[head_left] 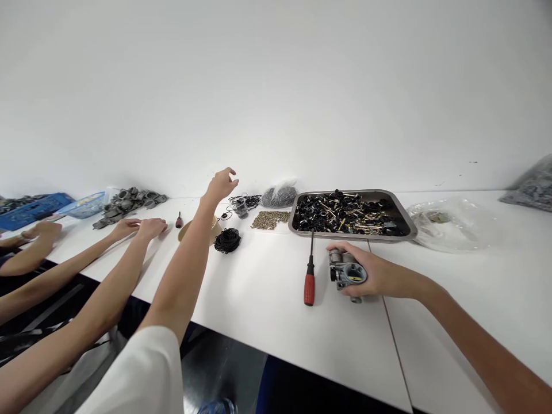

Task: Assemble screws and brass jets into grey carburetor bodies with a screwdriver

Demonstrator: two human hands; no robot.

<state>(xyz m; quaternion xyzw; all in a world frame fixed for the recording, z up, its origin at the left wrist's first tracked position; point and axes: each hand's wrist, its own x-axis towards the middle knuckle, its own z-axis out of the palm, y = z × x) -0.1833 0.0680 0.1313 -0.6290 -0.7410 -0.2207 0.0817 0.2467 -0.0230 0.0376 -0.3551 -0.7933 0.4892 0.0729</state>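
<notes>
On the right, my right hand (366, 267) is closed round a grey metal carburetor (348, 271), with its round bore facing up. Just left of it lies a screwdriver (309, 284) with a red handle, its shaft pointing at the wall. My left hand (221, 185) is raised toward the back of the table, bent fingers a little apart and nothing visible in them. Below and beyond it stand a small clear cup (240, 208) of dark parts and loose black rings (250, 201). A coil of black rings (227, 240) lies nearer me.
A metal tray (411, 230) holds black and brass parts. Beside it are small brass pieces (270, 219), a bag of dark pieces (280, 195) and a clear plastic bag (457, 227). At left, co-workers' hands (150, 227) rest near grey castings (129, 202) and a blue crate (38, 210).
</notes>
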